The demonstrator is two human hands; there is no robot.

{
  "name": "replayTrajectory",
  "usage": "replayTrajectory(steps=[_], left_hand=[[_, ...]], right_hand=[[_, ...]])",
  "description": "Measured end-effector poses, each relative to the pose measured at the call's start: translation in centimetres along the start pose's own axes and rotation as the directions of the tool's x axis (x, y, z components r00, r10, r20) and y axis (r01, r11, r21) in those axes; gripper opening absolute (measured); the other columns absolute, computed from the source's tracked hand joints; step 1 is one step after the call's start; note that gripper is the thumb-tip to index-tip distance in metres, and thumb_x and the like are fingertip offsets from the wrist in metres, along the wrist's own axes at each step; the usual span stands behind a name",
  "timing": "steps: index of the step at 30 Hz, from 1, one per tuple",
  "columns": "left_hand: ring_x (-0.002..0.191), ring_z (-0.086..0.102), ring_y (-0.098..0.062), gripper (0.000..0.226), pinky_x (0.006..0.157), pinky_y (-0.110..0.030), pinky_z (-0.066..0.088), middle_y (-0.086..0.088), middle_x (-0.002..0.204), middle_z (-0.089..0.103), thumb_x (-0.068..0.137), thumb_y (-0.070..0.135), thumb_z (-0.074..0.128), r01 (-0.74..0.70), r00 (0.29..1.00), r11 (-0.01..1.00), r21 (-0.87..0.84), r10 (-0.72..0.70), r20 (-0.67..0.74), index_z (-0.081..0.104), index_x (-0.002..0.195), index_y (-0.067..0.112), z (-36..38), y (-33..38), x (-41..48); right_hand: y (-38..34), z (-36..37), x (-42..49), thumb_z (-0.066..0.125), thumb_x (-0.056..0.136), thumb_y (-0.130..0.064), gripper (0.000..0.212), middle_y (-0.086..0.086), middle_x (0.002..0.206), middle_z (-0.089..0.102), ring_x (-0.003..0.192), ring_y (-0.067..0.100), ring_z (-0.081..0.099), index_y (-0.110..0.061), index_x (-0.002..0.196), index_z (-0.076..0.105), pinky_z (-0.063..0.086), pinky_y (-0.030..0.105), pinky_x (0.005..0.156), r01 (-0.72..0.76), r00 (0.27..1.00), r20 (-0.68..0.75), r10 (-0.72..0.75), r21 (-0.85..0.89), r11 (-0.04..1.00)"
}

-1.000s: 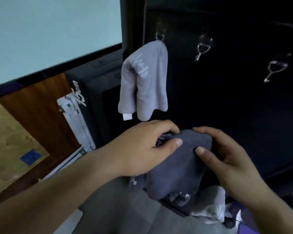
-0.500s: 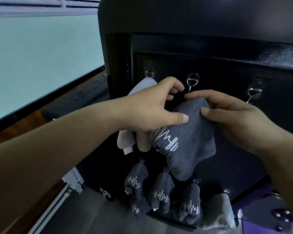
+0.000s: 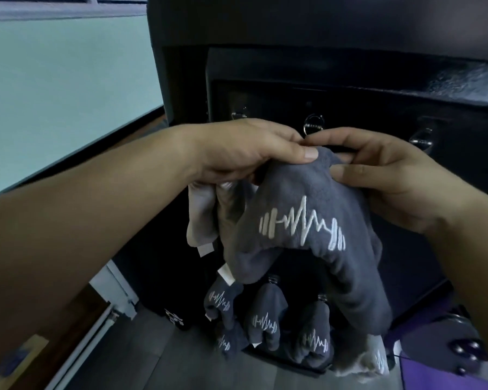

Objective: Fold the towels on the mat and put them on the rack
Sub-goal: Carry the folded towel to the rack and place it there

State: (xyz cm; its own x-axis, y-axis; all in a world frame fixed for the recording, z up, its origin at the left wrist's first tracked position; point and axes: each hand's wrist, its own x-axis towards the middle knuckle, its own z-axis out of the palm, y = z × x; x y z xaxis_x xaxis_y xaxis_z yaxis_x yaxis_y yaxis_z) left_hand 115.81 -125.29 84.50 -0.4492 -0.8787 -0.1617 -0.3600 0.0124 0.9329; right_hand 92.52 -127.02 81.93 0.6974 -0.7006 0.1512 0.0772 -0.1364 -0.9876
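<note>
A folded dark grey towel (image 3: pixel 302 220) with a white barbell-and-pulse logo hangs from both my hands in front of the black rack (image 3: pixel 350 88). My left hand (image 3: pixel 243 153) pinches its top from the left, thumb on the front. My right hand (image 3: pixel 383 175) pinches the same top from the right. The towel's top sits just below a metal hook (image 3: pixel 313 126). A light grey towel (image 3: pixel 200 218) hangs behind my left hand, partly hidden.
Another hook (image 3: pixel 421 137) is at the right, one (image 3: pixel 238 114) at the left. Several dark towels (image 3: pixel 265 319) with the same logo hang on a lower row. A pale towel (image 3: pixel 369 361) lies low right. Grey floor below, a pale wall left.
Both hands have lifted the dark towel from below the light grey towel up to the hook row; its logo side now faces me and its top nears the middle hook.
</note>
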Motion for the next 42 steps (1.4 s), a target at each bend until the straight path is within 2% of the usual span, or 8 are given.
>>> replayTrajectory(steps=[10,15,20,25,33,36,39,42], left_hand=[[0.074,0.055,-0.014,0.020,0.074,-0.030,0.046,-0.003,0.077,0.058,0.081,0.009,0.073,-0.209,0.957,0.941,-0.265,0.141,-0.254,0.057,0.089,0.018,-0.7,-0.8,2.2],[0.067,0.061,-0.009,0.015,0.058,-0.020,0.050,-0.003,0.075,0.064,0.086,0.002,0.075,-0.232,0.875,0.964,-0.133,0.147,-0.462,0.069,0.086,0.016,-0.3,-0.5,3.3],[0.074,0.066,-0.008,0.013,0.070,-0.019,0.055,-0.004,0.079,0.070,0.081,0.005,0.082,-0.253,0.750,0.967,-0.008,0.191,-0.633,0.075,0.083,0.016,0.7,-0.9,4.9],[0.078,0.070,0.003,0.009,0.075,-0.014,0.054,0.009,0.079,0.074,0.083,0.016,0.082,-0.167,0.701,0.977,0.130,0.210,-0.681,0.079,0.090,0.021,1.9,-2.5,5.5],[0.079,0.071,0.003,0.017,0.076,-0.024,0.060,0.016,0.082,0.076,0.096,0.028,0.067,-0.096,0.689,0.989,0.112,0.147,-0.710,0.074,0.084,0.037,3.7,-2.8,4.6],[0.088,0.067,0.004,0.017,0.074,-0.011,0.053,0.007,0.104,0.074,0.101,0.031,0.058,-0.118,0.695,0.986,0.114,0.165,-0.700,0.074,0.097,0.036,5.4,-3.0,4.1],[0.121,0.046,0.002,0.037,0.099,-0.006,0.032,0.009,0.133,0.043,0.102,0.039,0.055,-0.066,0.701,0.970,0.234,0.212,-0.681,0.064,0.132,0.020,7.0,-3.5,3.8],[0.128,0.040,-0.007,0.040,0.110,-0.022,0.029,0.012,0.128,0.043,0.102,0.042,0.052,-0.086,0.698,0.944,0.318,0.285,-0.657,0.062,0.130,0.014,8.1,-3.7,3.2]], right_hand=[[1.0,-0.3,1.5,0.070,0.087,-0.003,0.017,-0.002,0.072,0.067,0.072,0.011,0.065,-0.019,0.087,0.064,0.054,0.025,0.072,0.129,0.892,-0.407,-0.198,-0.191,0.973],[1.5,0.2,1.7,0.071,0.091,-0.005,0.020,-0.009,0.093,0.077,0.094,0.004,0.072,-0.024,0.094,0.076,0.054,0.016,0.083,0.093,0.781,-0.528,-0.332,-0.427,0.900],[2.4,0.0,1.6,0.063,0.095,-0.002,0.027,-0.011,0.120,0.067,0.117,-0.003,0.059,-0.017,0.115,0.074,0.045,0.012,0.099,0.058,0.766,-0.370,-0.525,-0.774,0.631],[4.0,-1.0,1.6,0.067,0.091,-0.001,0.028,-0.006,0.121,0.059,0.111,-0.001,0.056,-0.012,0.116,0.074,0.039,0.006,0.097,0.040,0.816,-0.220,-0.534,-0.900,0.433],[4.9,-0.7,1.6,0.058,0.097,-0.008,0.033,-0.010,0.127,0.051,0.110,0.007,0.057,-0.013,0.128,0.068,0.050,0.021,0.090,0.019,0.840,-0.199,-0.505,-0.919,0.394],[5.2,-0.4,1.6,0.050,0.100,-0.020,0.034,-0.012,0.125,0.048,0.106,0.006,0.056,-0.012,0.130,0.066,0.051,0.023,0.087,0.007,0.831,-0.223,-0.509,-0.912,0.410],[5.9,-0.6,1.2,0.050,0.102,-0.023,0.035,0.000,0.124,0.048,0.106,0.016,0.049,-0.009,0.130,0.065,0.047,0.030,0.083,-0.037,0.821,-0.195,-0.537,-0.956,0.291],[6.4,-1.4,0.7,0.048,0.100,-0.028,0.040,0.006,0.116,0.047,0.102,0.019,0.037,-0.012,0.133,0.065,0.036,0.029,0.080,-0.066,0.827,-0.164,-0.537,-0.978,0.197]])
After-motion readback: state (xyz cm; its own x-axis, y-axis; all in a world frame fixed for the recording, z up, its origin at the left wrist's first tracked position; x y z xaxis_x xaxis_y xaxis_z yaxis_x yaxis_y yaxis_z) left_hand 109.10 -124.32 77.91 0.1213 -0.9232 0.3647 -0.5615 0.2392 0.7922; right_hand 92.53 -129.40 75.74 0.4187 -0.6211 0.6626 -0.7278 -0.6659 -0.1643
